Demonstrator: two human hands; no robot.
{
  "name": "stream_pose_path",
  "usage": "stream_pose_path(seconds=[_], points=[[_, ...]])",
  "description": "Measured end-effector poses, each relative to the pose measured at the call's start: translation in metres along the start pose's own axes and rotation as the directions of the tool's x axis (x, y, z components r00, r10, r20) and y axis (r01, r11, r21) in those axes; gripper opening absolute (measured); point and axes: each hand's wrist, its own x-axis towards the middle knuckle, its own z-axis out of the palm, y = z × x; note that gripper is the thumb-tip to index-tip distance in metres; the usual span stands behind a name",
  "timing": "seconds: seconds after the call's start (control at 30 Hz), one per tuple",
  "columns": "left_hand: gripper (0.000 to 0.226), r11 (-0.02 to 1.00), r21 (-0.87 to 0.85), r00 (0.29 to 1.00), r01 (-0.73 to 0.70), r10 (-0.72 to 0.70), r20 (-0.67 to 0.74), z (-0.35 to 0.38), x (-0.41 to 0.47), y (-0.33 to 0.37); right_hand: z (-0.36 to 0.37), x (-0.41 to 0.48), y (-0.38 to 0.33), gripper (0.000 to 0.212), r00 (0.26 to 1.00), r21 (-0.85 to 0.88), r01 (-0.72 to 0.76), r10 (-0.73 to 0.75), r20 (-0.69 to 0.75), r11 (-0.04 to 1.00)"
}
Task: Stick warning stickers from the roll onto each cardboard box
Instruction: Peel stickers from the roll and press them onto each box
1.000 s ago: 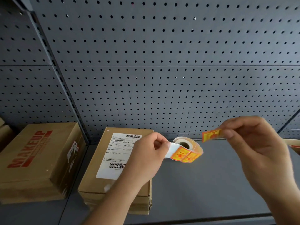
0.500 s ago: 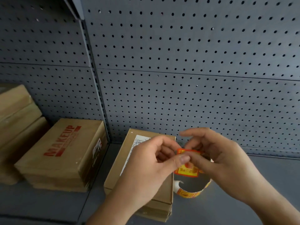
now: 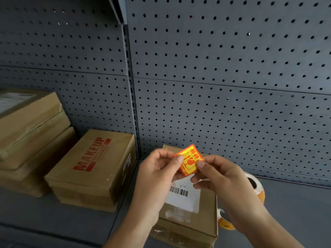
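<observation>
An orange and yellow warning sticker (image 3: 190, 161) is held up between both hands, above a flat cardboard box (image 3: 206, 217) with a white shipping label. My left hand (image 3: 157, 171) pinches the sticker's left edge with thumb and fingers. My right hand (image 3: 220, 178) pinches its right edge. The sticker roll (image 3: 256, 189) lies on the grey shelf behind my right hand, mostly hidden, with a loose strip of its stickers (image 3: 224, 223) trailing beside the box. A box printed MAKEUP (image 3: 93, 169) stands to the left.
A stack of larger cardboard boxes (image 3: 26, 133) fills the far left of the shelf (image 3: 295, 212). A grey pegboard wall (image 3: 223, 86) with a vertical upright post (image 3: 131, 97) closes the back. The shelf's front edge runs along the bottom left.
The view has swung left. My left hand let go of the roll, which now lies on the shelf, and both hands came together on the peeled sticker and turned its printed face up.
</observation>
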Motion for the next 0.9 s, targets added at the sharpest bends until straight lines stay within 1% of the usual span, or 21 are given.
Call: stream_pose_path(seconds=[0.07,0.13,0.2,0.27,0.4,0.5,0.67,0.73,0.9], points=[[0.009,0.986,0.163,0.999,-0.038,0.039,-0.001,-0.008,0.01,-0.005,0.004,0.011,0.002,0.017,1.0,-0.034,-0.012,0.012,-0.015,0.999],[0.01,0.944,0.32,0.996,-0.083,0.085,0.007,-0.015,0.021,-0.008,0.007,0.024,0.005,0.016,0.999,-0.087,-0.027,0.025,-0.026,0.996],[0.012,0.894,0.434,0.993,-0.109,0.113,0.018,-0.02,0.034,-0.011,0.01,0.039,0.01,0.016,0.999,-0.18,-0.018,0.009,-0.047,0.984],[0.013,0.842,0.528,0.993,-0.116,0.11,0.042,-0.024,0.049,-0.013,0.013,0.055,0.013,0.012,0.998,-0.266,0.007,-0.022,-0.054,0.964],[0.014,0.806,0.585,0.995,-0.096,0.075,0.06,-0.03,0.077,-0.013,0.017,0.083,0.015,0.004,0.996,-0.389,0.047,-0.072,-0.049,0.92],[0.018,0.746,0.657,0.994,-0.109,0.082,0.072,-0.033,0.09,-0.013,0.022,0.097,0.016,0.005,0.996,-0.515,0.077,-0.093,-0.004,0.854],[0.017,0.677,0.729,0.994,-0.106,0.075,0.075,-0.034,0.103,-0.021,0.03,0.114,0.02,0.007,0.994,-0.621,0.094,-0.107,0.017,0.778],[0.017,0.658,0.746,0.994,-0.104,0.082,0.066,-0.034,0.105,-0.027,0.032,0.118,0.023,0.006,0.994,-0.651,0.097,-0.103,0.029,0.753],[0.018,0.617,0.779,0.993,-0.11,0.111,0.052,-0.037,0.11,-0.036,0.037,0.123,0.029,0.005,0.996,-0.65,0.083,-0.091,0.021,0.756]])
